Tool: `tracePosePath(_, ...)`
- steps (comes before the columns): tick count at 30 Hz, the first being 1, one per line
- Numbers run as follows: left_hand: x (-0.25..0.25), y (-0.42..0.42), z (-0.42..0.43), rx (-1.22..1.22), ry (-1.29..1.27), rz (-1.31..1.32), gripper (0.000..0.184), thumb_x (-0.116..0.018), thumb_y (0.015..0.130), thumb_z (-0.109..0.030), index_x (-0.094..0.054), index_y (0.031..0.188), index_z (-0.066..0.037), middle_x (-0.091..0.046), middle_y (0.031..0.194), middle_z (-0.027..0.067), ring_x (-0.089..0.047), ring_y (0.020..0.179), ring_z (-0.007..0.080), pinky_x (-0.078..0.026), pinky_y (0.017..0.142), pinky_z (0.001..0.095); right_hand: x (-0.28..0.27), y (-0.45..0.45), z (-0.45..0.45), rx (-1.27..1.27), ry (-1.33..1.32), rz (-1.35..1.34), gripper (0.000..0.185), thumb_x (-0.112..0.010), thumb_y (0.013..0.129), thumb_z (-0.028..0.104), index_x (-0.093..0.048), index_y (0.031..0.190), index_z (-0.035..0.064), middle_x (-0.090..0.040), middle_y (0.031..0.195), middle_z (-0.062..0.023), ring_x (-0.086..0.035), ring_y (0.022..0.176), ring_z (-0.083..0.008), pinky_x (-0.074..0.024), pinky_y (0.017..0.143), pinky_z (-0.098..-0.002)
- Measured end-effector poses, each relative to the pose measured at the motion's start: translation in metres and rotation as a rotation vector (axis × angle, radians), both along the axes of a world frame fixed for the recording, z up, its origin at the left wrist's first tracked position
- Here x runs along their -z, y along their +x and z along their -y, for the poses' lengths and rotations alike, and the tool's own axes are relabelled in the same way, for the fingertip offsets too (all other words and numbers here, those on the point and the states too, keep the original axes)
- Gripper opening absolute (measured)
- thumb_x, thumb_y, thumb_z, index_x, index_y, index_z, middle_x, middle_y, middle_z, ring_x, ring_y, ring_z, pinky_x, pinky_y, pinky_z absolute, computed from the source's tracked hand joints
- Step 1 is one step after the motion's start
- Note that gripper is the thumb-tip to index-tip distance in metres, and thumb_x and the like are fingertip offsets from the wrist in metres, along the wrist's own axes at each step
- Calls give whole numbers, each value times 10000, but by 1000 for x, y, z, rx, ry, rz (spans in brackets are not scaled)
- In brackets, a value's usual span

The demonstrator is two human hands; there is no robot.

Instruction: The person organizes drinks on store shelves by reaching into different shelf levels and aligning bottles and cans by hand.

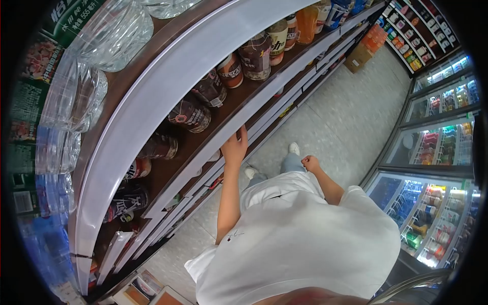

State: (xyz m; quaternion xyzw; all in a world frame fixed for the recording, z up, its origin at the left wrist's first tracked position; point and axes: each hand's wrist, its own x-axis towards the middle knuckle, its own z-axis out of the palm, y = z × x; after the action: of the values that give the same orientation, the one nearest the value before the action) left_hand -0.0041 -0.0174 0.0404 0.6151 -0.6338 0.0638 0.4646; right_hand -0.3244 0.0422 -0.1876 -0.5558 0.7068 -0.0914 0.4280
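Note:
My left hand [235, 146] is raised at the pale front strip [203, 155] of a drinks shelf, its fingers stretched out at the strip's edge. I see nothing held in it, though part of the hand is turned away. Just behind the strip stand a dark bottle [190, 116] and a brown Nescafé bottle [230, 71]. Lower at my other side, my right hand [310, 162] hangs beside my leg with the fingers curled in. Nothing shows in that hand.
Clear water bottles [114, 38] stand on the upper shelf at left. Glass-door drink fridges [432, 145] line the right side. Grey floor [345, 109] runs between them. A cardboard box [358, 57] sits at the far end, near stocked racks [412, 33].

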Motion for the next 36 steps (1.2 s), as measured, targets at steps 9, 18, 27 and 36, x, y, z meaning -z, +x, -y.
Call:
tracePosePath(9, 4, -48, 21, -105, 122, -161, 234, -606, 776, -157, -586, 938, 12, -611, 843, 188, -567, 783, 376, -439, 703, 418, 12, -18, 93, -214, -137, 125, 175, -574, 767, 167, -610, 817, 4, -592, 607, -59, -543, 483, -125, -452, 460, -263)
tracePosePath(18, 13, -65, 84, -231, 213, 78, 191, -591, 739, -156, -625, 862, -14, -612, 836, 185, -572, 779, 368, -443, 691, 438, -24, -52, 162, -139, 11, 424, 185, -560, 787, 154, -607, 875, -2, -594, 651, -58, -539, 523, -112, -444, 470, -245)
tracePosePath(27, 22, -77, 92, -379, 323, 153, 225, -617, 742, -154, -616, 921, -18, -615, 876, 186, -578, 821, 362, -452, 708, 421, -25, -62, 200, -250, -5, 544, 167, -554, 800, 140, -605, 888, 7, -592, 678, -51, -538, 543, -107, -438, 486, -234)
tracePosePath(36, 27, -128, 58, -367, 241, -66, 368, -622, 746, -103, -505, 1073, 20, -535, 1044, 229, -502, 964, 404, -413, 811, 433, -146, 9, 243, -412, -420, 539, 213, -594, 771, 145, -584, 951, 31, -603, 701, -100, -607, 618, -206, -471, 588, -300)
